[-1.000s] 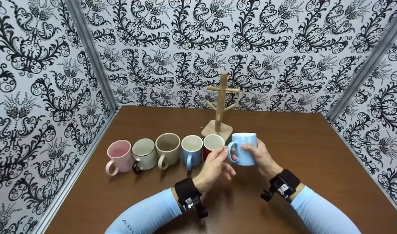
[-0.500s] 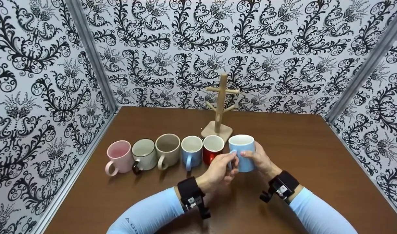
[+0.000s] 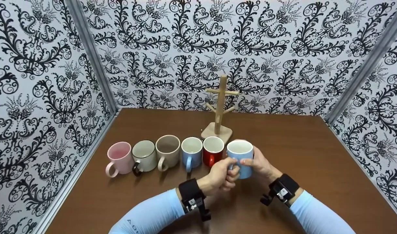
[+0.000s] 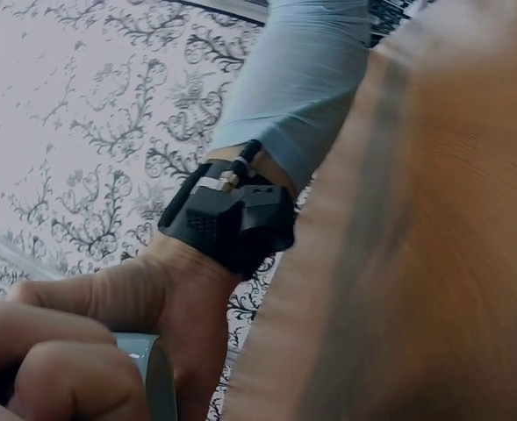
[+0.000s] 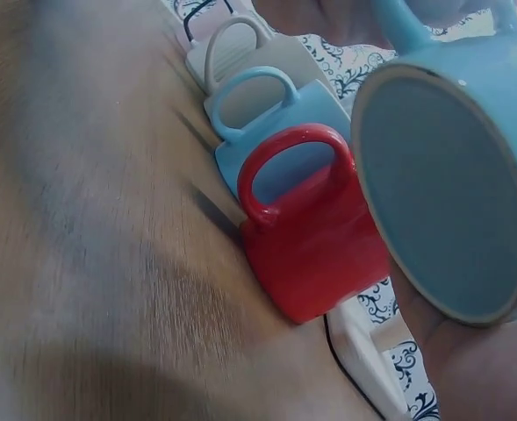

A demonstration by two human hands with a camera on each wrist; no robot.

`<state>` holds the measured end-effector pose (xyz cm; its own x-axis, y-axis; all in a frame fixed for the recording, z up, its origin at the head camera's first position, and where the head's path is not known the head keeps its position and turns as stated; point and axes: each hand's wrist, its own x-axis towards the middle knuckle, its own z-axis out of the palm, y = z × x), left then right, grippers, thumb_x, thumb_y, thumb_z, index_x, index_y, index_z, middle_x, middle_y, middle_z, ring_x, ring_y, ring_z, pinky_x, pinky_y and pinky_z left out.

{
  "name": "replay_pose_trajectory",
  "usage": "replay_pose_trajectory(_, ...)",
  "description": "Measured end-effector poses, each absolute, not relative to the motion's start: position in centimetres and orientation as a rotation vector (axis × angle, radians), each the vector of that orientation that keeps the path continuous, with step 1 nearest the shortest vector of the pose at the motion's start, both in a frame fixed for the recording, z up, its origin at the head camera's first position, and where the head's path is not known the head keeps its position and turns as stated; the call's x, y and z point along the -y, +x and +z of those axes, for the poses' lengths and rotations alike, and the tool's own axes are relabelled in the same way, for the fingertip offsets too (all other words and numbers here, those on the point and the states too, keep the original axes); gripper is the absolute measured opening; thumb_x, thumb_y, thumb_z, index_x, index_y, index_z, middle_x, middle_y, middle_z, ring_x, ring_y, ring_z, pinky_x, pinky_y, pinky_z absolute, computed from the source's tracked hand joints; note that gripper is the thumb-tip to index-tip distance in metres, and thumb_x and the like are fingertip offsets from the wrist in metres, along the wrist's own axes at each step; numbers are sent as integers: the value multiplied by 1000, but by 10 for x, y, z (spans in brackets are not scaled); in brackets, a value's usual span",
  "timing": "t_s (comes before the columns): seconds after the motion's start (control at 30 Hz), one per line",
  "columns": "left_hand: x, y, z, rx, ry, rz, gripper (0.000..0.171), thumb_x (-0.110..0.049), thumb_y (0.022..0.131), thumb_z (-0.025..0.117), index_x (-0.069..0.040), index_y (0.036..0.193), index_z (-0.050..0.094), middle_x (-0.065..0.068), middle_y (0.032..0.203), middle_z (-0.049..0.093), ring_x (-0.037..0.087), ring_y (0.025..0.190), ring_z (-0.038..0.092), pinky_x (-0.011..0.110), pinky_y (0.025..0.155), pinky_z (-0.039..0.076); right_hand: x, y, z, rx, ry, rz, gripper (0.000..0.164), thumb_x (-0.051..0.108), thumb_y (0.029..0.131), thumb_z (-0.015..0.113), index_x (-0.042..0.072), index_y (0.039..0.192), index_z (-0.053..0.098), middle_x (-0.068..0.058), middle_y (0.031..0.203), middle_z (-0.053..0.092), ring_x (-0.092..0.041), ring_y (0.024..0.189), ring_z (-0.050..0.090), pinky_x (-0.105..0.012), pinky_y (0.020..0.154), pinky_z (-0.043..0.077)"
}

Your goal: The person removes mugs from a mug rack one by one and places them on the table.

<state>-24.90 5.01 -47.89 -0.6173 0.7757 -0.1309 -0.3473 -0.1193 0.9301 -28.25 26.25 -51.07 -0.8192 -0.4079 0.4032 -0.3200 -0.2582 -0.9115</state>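
Observation:
Both hands hold a light blue mug (image 3: 240, 149) just right of a row of mugs. My left hand (image 3: 221, 174) has its fingers curled round the handle, which it mostly covers. The right hand (image 3: 260, 164) grips the mug's body from the right, thumb on the near side. In the right wrist view the mug's round base (image 5: 447, 193) shows, lifted off the table. Beside it stands a red mug (image 3: 213, 151), its handle facing me. A sliver of the held mug (image 4: 157, 377) appears behind the curled fingers in the left wrist view.
Left of the red mug stand another blue mug (image 3: 192, 152), a beige mug (image 3: 167, 151), a white mug with a black handle (image 3: 144, 156) and a pink mug (image 3: 120, 158). Behind them rises a wooden mug tree (image 3: 220, 107), its pegs bare. Patterned walls (image 3: 198, 48) enclose the table.
The held mug has come down and nearer to me, tilting so its inside shows. My left hand has moved from fingertips at the handle to a curled grip round it.

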Motion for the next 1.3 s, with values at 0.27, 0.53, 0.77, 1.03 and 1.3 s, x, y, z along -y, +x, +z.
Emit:
replay_pose_trajectory(0.27, -61, -241, -486, -1498, 528, 2000, 52, -38, 100, 46, -17, 56, 27, -7, 53, 21, 7, 42, 14, 26, 39, 10, -270, -285, -510, -1923, -1060, -2188, 67, 9, 89, 80, -5, 146, 49, -10, 127, 73, -19, 116, 69, -31, 104, 51)
replay_pose_trajectory(0.53, -72, -235, -495, -1596, 518, 2144, 51, -29, 100, 51, -15, 55, 31, -8, 50, 24, 7, 41, 17, 24, 38, 14, -275, -281, -509, -2063, -947, -2151, 69, 12, 85, 84, -7, 143, 52, -7, 124, 71, -18, 112, 66, -32, 100, 50)
replay_pose_trajectory(0.77, -81, -236, -501, -1678, 530, 2188, 49, -25, 99, 51, -16, 54, 33, -9, 48, 26, 7, 41, 19, 24, 38, 15, -278, -278, -509, -2110, -880, -2153, 75, 10, 83, 85, -11, 145, 48, -9, 125, 70, -19, 112, 65, -32, 100, 51)
replay_pose_trajectory(1.03, -91, -237, -505, -1732, 516, 2213, 49, -25, 100, 52, -15, 54, 36, -9, 46, 30, 7, 38, 23, 23, 37, 18, -286, -278, -511, -2189, -845, -2131, 77, 5, 80, 85, -12, 145, 47, -9, 126, 69, -20, 113, 65, -32, 101, 50)
replay_pose_trajectory(1.3, -98, -242, -505, -1870, 493, 2215, 52, -26, 100, 53, -17, 51, 39, -9, 45, 32, 7, 38, 25, 23, 38, 20, -295, -276, -509, -2334, -811, -2050, 77, -2, 80, 84, -10, 147, 48, -10, 131, 68, -20, 119, 65, -31, 102, 53)
